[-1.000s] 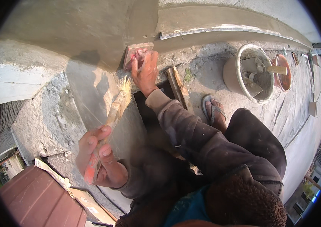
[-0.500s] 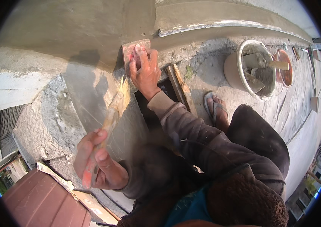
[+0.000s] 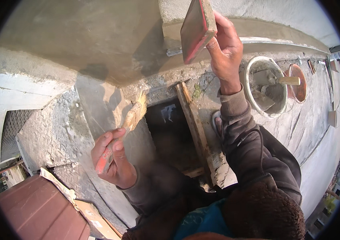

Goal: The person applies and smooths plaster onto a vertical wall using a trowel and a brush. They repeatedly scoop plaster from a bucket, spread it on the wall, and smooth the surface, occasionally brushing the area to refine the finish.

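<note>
My left hand (image 3: pixel 116 160) grips a worn brush (image 3: pixel 132 120) with pale straw-coloured bristles and a red-marked handle, held over the ground at the left of the dark opening (image 3: pixel 168 136). My right hand (image 3: pixel 226 56) is raised near the grey plastered wall (image 3: pixel 98 32), holding a flat rectangular float (image 3: pixel 194 32) with a red edge, tilted up on edge with its thin side showing. Its fingers are partly behind the float. The float is above and right of the brush.
A wooden plank (image 3: pixel 194 128) borders the opening. At the right stand a pale bucket (image 3: pixel 252 92) of grey mix with a wooden-handled tool and an orange bucket (image 3: pixel 301 92). My sandalled foot (image 3: pixel 217 125) is beside the plank. A maroon panel (image 3: pixel 42 208) lies lower left.
My right hand has lifted the float off the wall's foot, moved it up and to the right and turned it on edge. My left hand with the brush has shifted slightly right.
</note>
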`<state>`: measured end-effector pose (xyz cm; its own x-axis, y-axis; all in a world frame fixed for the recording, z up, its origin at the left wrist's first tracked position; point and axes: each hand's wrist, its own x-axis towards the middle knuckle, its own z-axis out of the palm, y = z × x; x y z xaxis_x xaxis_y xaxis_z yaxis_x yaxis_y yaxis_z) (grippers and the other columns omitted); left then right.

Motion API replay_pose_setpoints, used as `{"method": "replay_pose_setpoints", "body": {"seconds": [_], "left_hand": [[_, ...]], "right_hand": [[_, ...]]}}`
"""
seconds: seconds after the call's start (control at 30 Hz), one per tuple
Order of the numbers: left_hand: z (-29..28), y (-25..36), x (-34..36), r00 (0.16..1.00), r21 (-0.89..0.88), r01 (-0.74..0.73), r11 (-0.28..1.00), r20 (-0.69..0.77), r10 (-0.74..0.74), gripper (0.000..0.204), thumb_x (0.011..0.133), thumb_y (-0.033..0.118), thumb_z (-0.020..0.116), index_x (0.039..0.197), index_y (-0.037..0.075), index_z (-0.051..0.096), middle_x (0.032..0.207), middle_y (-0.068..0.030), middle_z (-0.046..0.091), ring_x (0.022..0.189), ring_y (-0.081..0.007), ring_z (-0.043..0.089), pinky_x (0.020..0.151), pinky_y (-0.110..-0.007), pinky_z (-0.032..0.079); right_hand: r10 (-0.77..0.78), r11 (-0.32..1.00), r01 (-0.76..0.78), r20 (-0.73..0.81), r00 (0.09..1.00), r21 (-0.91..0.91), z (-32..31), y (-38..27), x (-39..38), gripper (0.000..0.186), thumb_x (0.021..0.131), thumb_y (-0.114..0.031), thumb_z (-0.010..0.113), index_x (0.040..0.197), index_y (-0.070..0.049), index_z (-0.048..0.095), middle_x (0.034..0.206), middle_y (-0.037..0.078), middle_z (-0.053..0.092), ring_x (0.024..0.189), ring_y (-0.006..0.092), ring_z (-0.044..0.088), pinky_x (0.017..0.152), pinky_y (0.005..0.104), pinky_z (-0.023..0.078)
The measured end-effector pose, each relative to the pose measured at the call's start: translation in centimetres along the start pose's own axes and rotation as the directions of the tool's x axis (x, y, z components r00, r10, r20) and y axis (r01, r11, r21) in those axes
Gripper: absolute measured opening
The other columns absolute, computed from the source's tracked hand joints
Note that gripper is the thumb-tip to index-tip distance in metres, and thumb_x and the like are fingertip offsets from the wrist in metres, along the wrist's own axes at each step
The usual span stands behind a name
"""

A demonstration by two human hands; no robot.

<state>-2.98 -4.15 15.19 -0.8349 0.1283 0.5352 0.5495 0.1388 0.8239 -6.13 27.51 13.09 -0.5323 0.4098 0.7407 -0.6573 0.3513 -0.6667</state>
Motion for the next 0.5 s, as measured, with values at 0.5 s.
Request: {"method": "replay_pose_setpoints", "body": {"seconds": [0.5], "left_hand": [[1.4, -0.4, -0.4, 0.994, 0.079, 0.032, 0.996, 0.098, -0.039, 0.022, 0.096, 0.002, 0.065, 0.117, -0.004, 0.061, 0.101, -0.0172, 0.071, 0.096, -0.0240, 0.067, 0.091, -0.036, 0.052]], "right_hand": [[0.228, 0.971, -0.235, 0.131, 0.965, 0.040, 2.9, 2.4, 3.5, 0.042, 0.098, -0.004, 0.060, 0.139, 0.000, 0.056, 0.125, 0.009, 0.061, 0.108, 0.0159, 0.062, 0.085, 0.0284, 0.054]]}}
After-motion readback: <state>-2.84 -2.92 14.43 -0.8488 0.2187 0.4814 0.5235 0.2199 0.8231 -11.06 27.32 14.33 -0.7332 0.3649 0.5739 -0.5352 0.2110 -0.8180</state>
